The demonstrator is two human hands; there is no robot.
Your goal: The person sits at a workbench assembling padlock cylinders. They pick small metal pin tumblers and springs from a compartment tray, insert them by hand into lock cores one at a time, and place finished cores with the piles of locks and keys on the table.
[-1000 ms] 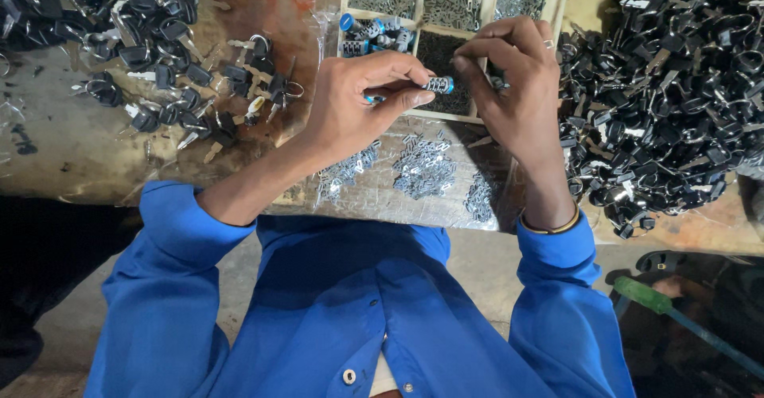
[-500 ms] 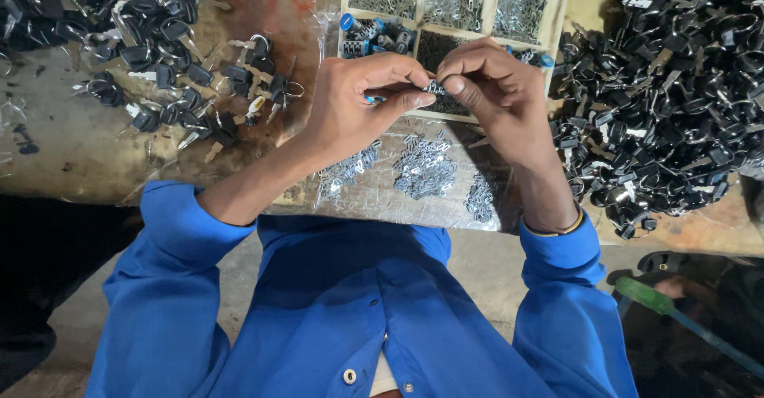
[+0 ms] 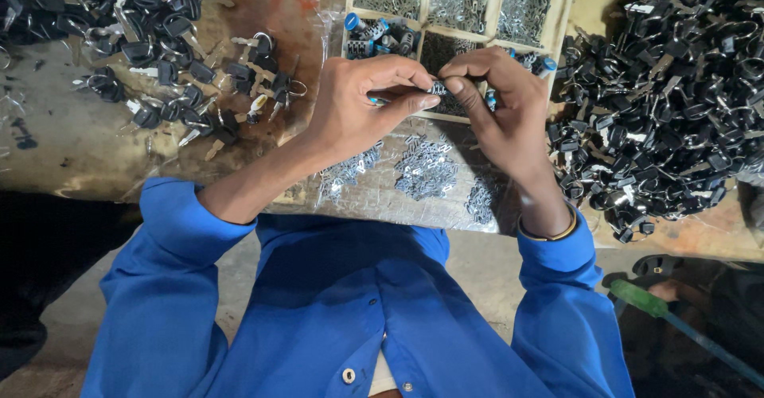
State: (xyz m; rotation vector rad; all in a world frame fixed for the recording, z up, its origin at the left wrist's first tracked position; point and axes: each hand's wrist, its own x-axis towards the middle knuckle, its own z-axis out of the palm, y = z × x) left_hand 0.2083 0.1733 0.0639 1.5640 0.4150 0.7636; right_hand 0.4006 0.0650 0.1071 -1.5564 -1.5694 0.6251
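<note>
My left hand [image 3: 362,107] pinches a small metal lock cylinder [image 3: 437,88] with a blue tip showing under the fingers. My right hand [image 3: 501,107] meets it from the right, thumb and forefinger closed on the cylinder's other end. Both hands hover above a clear plastic sheet [image 3: 374,199] that carries small piles of tiny metal pieces [image 3: 426,167]. Just behind the hands stands a wooden compartment tray [image 3: 501,4] with more small metal parts and several blue-capped cylinders [image 3: 374,36].
A large heap of black-headed keys [image 3: 676,95] fills the bench on the right. Another spread of black keys [image 3: 151,48] lies at the left and back left. A green-handled tool [image 3: 645,302] lies low at the right, below the bench edge.
My right hand has shifted left and closed its fingertips onto the cylinder held by my left hand. The hands now sit closer together; the cylinder is mostly covered.
</note>
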